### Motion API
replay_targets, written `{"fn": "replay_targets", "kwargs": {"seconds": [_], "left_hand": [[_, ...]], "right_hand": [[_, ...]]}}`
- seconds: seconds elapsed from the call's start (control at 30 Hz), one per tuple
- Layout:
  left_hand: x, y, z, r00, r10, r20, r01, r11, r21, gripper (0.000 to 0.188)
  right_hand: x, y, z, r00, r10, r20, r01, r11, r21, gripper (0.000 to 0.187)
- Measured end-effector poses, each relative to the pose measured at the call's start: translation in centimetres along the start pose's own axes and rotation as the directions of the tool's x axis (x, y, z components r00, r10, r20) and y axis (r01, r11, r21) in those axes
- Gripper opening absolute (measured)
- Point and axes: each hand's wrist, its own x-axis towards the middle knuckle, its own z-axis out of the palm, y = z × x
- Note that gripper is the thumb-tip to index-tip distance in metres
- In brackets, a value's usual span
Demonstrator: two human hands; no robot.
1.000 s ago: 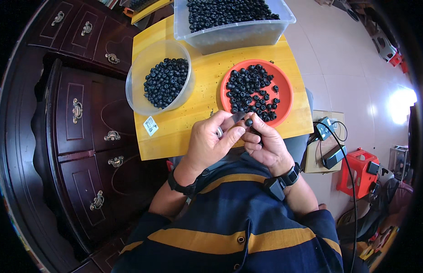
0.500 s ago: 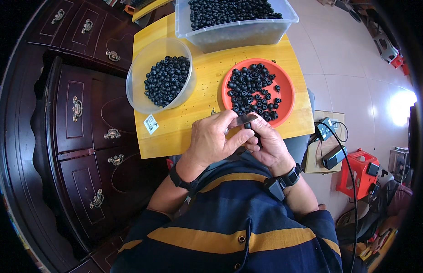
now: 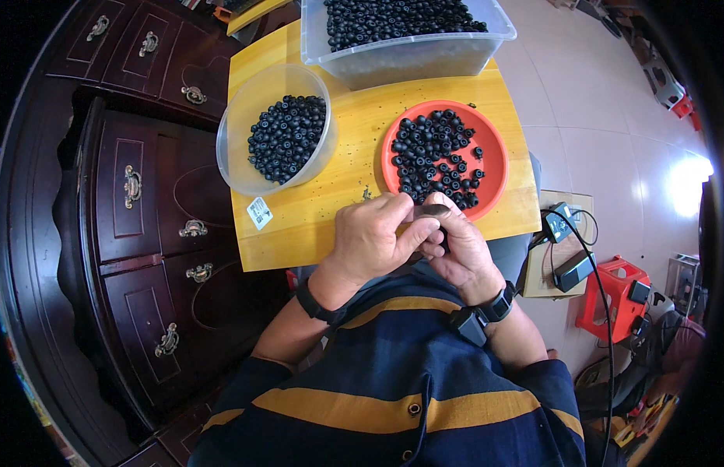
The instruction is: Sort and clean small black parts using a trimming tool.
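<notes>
My left hand (image 3: 376,236) and my right hand (image 3: 463,249) meet just over the near rim of a red plate (image 3: 494,183). Both are closed, fingertips almost touching. A flat dark blade (image 3: 432,210) reaches from my left fingers across to my right thumb; its other end is hidden. Pinched in my right fingers is a small black round part, mostly covered by the fingers. Many similar black parts (image 3: 428,144) lie in the plate, several showing a round opening.
On the yellow table (image 3: 354,132), a clear round tub (image 3: 236,159) of black parts stands left, and a large clear bin (image 3: 408,66) of them at the back. Dark crumbs and a white label (image 3: 259,212) lie nearby. Drawers (image 3: 136,187) flank the left; a red stool (image 3: 607,300) stands right.
The blade has turned slightly and now lies flatter over my right thumb. The black part seen between my fingertips is now mostly hidden. My hands have hardly moved.
</notes>
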Motion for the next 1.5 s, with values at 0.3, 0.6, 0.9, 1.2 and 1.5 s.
{"fn": "replay_targets", "kwargs": {"seconds": [0.3, 0.6, 0.9, 1.2, 1.5], "left_hand": [[-0.2, -0.1, -0.6, 0.999, -0.052, 0.005, 0.052, 0.988, -0.147, 0.028], [-0.6, 0.7, -0.9, 0.984, -0.171, 0.043, 0.173, 0.886, -0.43, 0.019], [-1.8, -0.2, -0.1, 0.964, -0.242, 0.111, 0.263, 0.798, -0.543, 0.013], [-2.1, 0.5, -0.5, 0.975, -0.218, 0.05, 0.215, 0.853, -0.475, 0.015], [-1.4, 1.0, -2.2, 0.991, -0.119, -0.063, 0.1, 0.965, -0.242, 0.011]], "right_hand": [[-0.3, -0.2, 1.2, 0.999, 0.016, -0.044, -0.015, 0.999, 0.038, 0.009], [-0.6, 0.1, 1.5, 0.997, 0.068, -0.025, -0.068, 0.998, 0.005, 0.014], [-1.1, 0.1, 2.0, 0.992, 0.055, -0.112, -0.067, 0.992, -0.107, 0.018], [-1.0, 0.1, 1.3, 0.998, 0.066, 0.0, -0.065, 0.988, -0.137, 0.015], [-0.5, 0.3, 1.6, 0.997, 0.068, 0.021, -0.065, 0.988, -0.143, 0.016]]}}
